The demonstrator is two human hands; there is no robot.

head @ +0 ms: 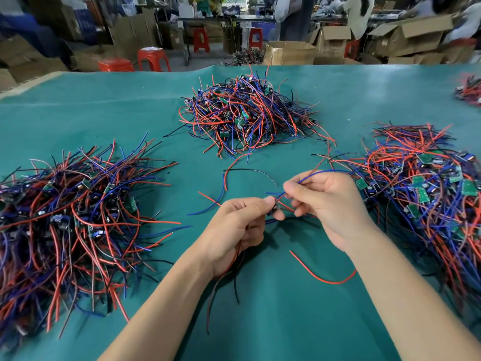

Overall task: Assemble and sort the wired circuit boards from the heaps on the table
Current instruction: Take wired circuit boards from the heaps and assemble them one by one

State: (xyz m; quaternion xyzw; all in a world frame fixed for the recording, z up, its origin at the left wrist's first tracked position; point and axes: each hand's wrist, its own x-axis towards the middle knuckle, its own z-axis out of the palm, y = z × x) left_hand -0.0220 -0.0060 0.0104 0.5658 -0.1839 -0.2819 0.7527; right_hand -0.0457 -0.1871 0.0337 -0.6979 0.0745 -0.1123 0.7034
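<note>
Green table, 3 wire heaps, cardboard boxes behind

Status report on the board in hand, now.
Both hands busy: left hand grips small wired board, right hand pinches its blue wire. Three heaps on the green table. Nothing blocking.

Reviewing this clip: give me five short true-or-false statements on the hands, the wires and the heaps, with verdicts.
1. Both hands, left hand and right hand, hold wires. True.
2. The right hand pinches a blue wire. True.
3. The table cover is red. False: it is green.
4. Only one heap lies on the table. False: a left heap, a middle heap and a right heap show.
5. A loose red wire lies near the right forearm. True.
</note>
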